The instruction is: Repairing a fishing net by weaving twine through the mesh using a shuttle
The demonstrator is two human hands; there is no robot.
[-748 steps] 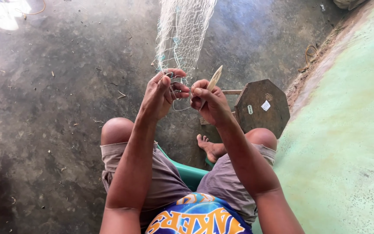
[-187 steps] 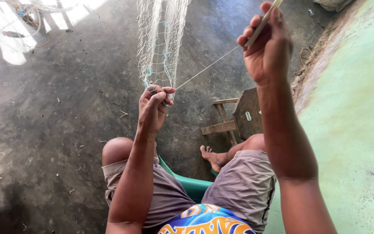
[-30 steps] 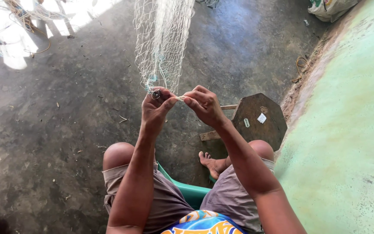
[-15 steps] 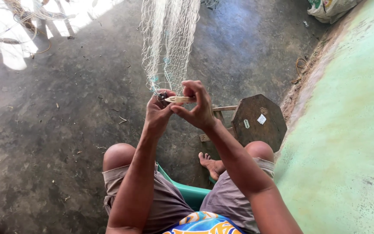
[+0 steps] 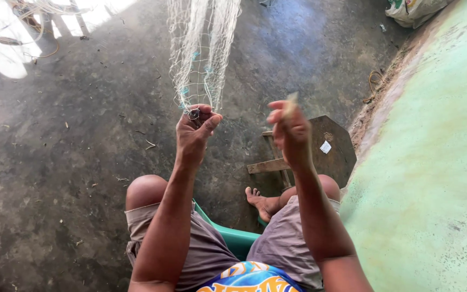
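My left hand (image 5: 194, 130) pinches fine, pale netting (image 5: 201, 54) of thin thread; the concrete floor (image 5: 66, 162) looks rough and matt, the stool (image 5: 325, 148) worn wood.

Below me lies the dark concrete floor (image 5: 71, 162), strewn with bits of straw, a small wooden stool (image 5: 320, 151) standing by my bare foot (image 5: 260, 203), the green plastic seat (image 5: 233, 238) under my legs, a pale green wall (image 5: 433, 178) alongside and a sack (image 5: 414, 10) in the far corner.
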